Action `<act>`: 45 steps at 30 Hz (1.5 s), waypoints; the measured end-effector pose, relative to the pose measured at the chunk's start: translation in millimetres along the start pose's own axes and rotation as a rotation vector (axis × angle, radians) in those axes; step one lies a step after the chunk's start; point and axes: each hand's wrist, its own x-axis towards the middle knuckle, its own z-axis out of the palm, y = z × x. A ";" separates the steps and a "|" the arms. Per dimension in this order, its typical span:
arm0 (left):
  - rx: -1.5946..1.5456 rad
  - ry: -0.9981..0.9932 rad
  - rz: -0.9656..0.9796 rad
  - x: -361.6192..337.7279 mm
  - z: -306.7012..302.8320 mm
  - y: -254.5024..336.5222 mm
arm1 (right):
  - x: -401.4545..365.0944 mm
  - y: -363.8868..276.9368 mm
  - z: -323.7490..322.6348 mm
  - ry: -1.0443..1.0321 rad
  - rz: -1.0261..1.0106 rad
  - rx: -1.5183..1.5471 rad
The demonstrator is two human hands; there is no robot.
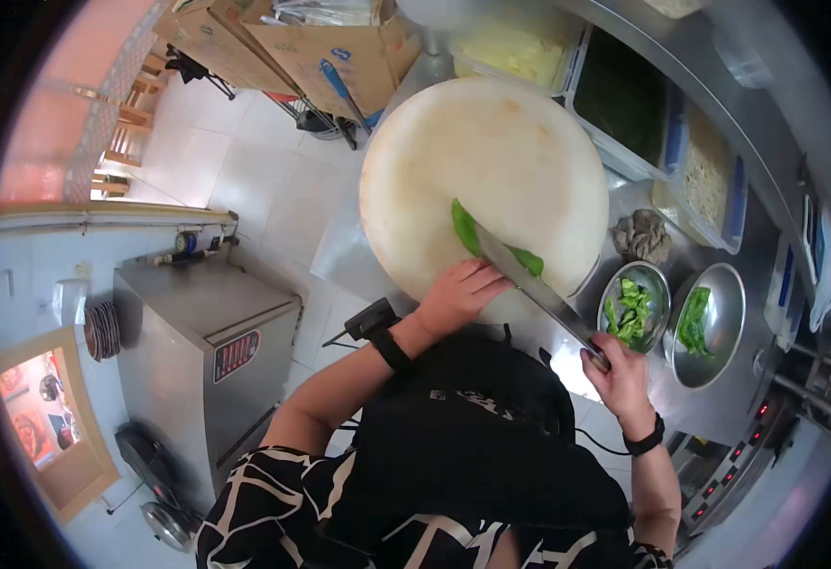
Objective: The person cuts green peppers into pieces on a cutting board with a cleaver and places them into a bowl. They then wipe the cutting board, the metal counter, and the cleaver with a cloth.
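Round board [472, 142] on steel tabletop [719, 417]. One long green pepper [466, 228] lies on the near half of the board, partly hidden under the blade.

Left hand [458, 296]: fingers together, pressed down on the pepper's near part, fingertips just beside the blade. Right hand [619, 377]: closed round the handle of a knife [529, 282]. The blade runs slantwise across the pepper, edge down on it.

Right of the board: a small bowl [660, 284] with cut green pieces, a larger bowl [726, 284] with a few green strips, and a grey lump [641, 235] I cannot identify. Tubs [666, 133] of greens and pale shreds sit further back.

Judgement on doing this cut well:
- The left fingertips look flat and extended towards the blade. Curling them under, knuckles to the flat of the blade, would be safer.
- Keep the pepper pinned so it cannot roll. It is curved and smooth, so it will likely slip.
- Draw the blade through in a slide rather than pressing straight down, which leaves the skin less crushed.
- Walk the left hand back evenly for pieces like those in the small bowl.
- The pepper lies near the board's rim, so there is little spare room on that side.
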 end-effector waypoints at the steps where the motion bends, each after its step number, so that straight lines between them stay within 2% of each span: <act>1: -0.016 -0.014 -0.013 -2.9 1.0 -0.7 | 5.6 0.1 -2.4 -0.013 -0.008 -0.005; 5: -0.021 -0.022 -0.083 -4.3 0.0 -0.8 | 22.6 5.7 -7.6 -0.117 -0.053 -0.036; 8: -0.091 0.011 -0.098 1.5 -2.4 -0.4 | 25.6 5.2 -16.8 -0.193 0.023 0.047; 14: -0.112 -0.032 -0.117 0.3 -3.1 -2.0 | 36.0 9.1 -18.3 -0.262 0.008 0.047; 22: -0.151 -0.143 -0.153 -6.5 2.0 -5.6 | 61.6 -6.2 6.2 -0.231 -0.041 0.069; 32: -0.195 -0.182 -0.163 3.9 -2.6 -7.3 | 68.0 -24.4 -1.5 -0.299 0.087 0.032; 37: -0.168 -0.219 -0.166 -0.1 -0.8 -6.8 | 76.3 -31.9 11.7 -0.428 0.169 -0.089; 43: -0.162 -0.217 -0.165 -1.2 -2.7 -4.1 | 79.7 -2.0 51.1 -0.237 0.049 0.037; 44: -0.153 -0.214 -0.152 2.3 -6.5 -4.0 | 85.8 4.3 46.3 -0.225 0.093 0.106; 45: -0.180 -0.166 -0.222 9.2 -15.4 -0.1 | 89.9 6.7 41.9 -0.216 0.144 0.177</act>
